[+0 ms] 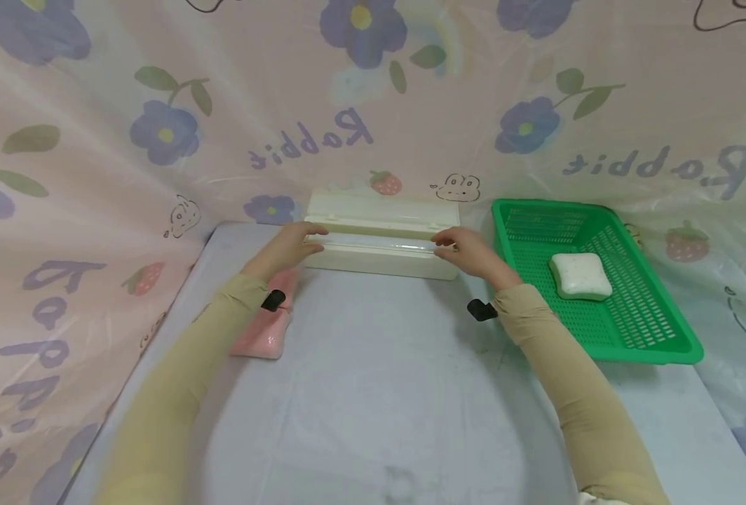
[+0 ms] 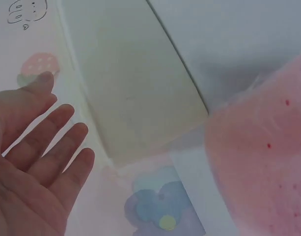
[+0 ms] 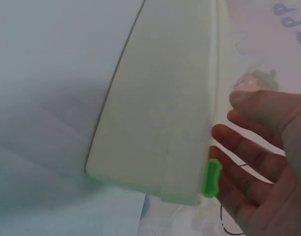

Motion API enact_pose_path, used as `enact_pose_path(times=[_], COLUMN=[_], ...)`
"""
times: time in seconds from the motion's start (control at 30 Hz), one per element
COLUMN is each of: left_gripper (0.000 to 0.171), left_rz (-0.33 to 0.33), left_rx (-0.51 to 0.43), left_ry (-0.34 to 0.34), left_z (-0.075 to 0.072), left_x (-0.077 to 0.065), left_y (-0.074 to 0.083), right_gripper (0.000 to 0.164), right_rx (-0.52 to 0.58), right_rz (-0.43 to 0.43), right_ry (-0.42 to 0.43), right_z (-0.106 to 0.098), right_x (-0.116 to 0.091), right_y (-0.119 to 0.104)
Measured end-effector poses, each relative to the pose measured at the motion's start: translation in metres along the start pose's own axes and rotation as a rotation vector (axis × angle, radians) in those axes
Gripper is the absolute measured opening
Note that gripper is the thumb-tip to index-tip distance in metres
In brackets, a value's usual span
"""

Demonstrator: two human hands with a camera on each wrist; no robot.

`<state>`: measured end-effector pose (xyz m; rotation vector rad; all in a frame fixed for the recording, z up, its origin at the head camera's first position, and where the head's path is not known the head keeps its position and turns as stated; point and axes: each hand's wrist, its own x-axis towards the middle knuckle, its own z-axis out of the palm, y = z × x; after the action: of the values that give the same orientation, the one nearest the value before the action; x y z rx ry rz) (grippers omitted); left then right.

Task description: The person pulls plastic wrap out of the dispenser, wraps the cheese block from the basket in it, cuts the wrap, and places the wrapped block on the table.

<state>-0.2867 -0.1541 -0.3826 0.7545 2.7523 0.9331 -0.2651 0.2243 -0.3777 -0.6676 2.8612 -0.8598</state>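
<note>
A long cream-white cling film dispenser box [image 1: 379,261] stands at the back of the table with its lid [image 1: 382,209] raised. A shiny roll of clear film [image 1: 379,243] lies along its top. My left hand [image 1: 287,245] is at the box's left end, fingers spread and slightly bent; in the left wrist view that hand [image 2: 42,162] holds nothing. At the right end is my right hand [image 1: 470,252], fingers loosely bent. In the right wrist view its fingertips are close beside a small green slider [image 3: 212,178] on the box edge; whether they touch cannot be told.
A pink block [image 1: 268,330], seemingly in clear wrap, lies beneath my left forearm. On the right stands a green plastic basket [image 1: 657,301] holding a white pillow-shaped block [image 1: 580,275]. A printed curtain [image 1: 423,126] hangs directly behind the box.
</note>
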Motion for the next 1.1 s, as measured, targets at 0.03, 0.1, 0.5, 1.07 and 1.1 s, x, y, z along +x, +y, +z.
enact_pose_path(times=[0.03,0.1,0.5,1.07,1.1], left_gripper=[0.04,0.038,0.031,0.017,0.017], left_rz=[0.0,0.004,0.011,-0.015,-0.013], left_rx=[0.007,0.026,-0.001,0.002,0.006], left_ry=[-0.008,-0.018,-0.036,0.019,0.023], left_z=[0.001,0.004,0.017,0.011,0.011], left_x=[0.003,0.009,0.021,0.033,0.034], left_y=[0.001,0.001,0.003,0.001,0.001], right_gripper=[0.032,0.031,0.021,0.017,0.017], right_rx=[-0.012,-0.025,-0.074,-0.049,-0.05], right_rz=[-0.004,-0.008,0.021,0.081,0.082], right_ry=[-0.009,-0.027,-0.068,-0.039,-0.037], right_z=[0.001,0.003,0.007,0.007,0.007], right_x=[0.002,0.007,0.019,0.029,0.03], right_y=[0.001,0.002,0.002,0.005,0.005])
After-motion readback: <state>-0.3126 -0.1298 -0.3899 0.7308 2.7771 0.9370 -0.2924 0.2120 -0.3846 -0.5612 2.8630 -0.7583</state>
